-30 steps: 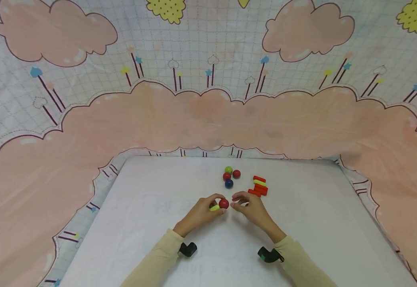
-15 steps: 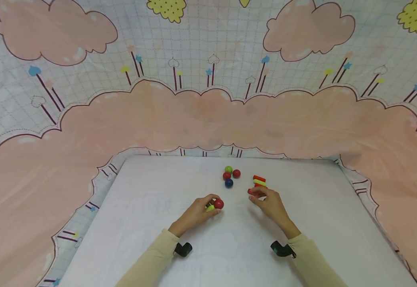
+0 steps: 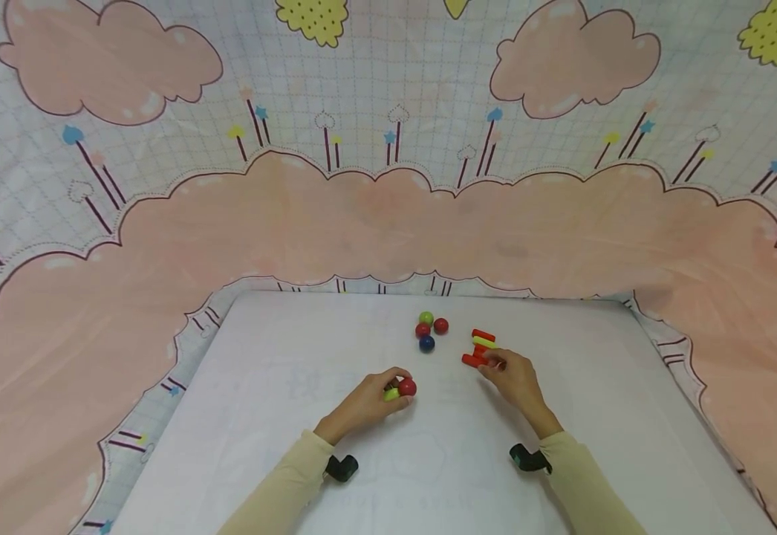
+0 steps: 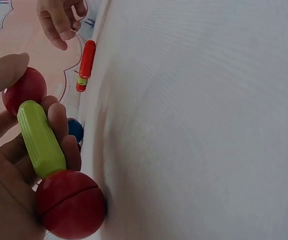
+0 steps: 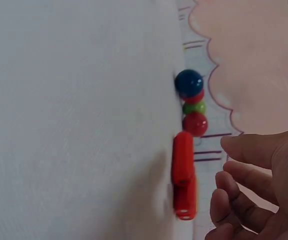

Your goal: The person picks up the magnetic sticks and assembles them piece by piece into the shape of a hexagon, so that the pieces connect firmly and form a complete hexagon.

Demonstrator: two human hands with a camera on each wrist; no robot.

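Note:
My left hand (image 3: pixel 367 403) grips a yellow-green rod (image 4: pixel 41 140) that has a red ball (image 4: pixel 71 205) at one end and a second red ball (image 4: pixel 28 90) at the other. The thumb lies on the second ball and the fingers curl behind the rod. My right hand (image 3: pixel 517 380) hovers at the red rods (image 3: pixel 474 361) on the table, its fingertips overlapping them in the head view. In the right wrist view its thumb and fingers are spread apart, with nothing between them, beside the front red rod (image 5: pixel 183 159).
Behind the hands, a blue ball (image 3: pixel 426 344), two red balls (image 3: pixel 440 325) and a green ball (image 3: pixel 426 318) sit grouped on the white table (image 3: pixel 295 334). A yellow-green rod (image 3: pixel 484 342) lies among the red rods. A patterned cloth (image 3: pixel 388 223) hangs behind the table.
My right hand has moved away from the held red ball, rightward to the red rods. My left hand has drawn slightly left with the rod and balls.

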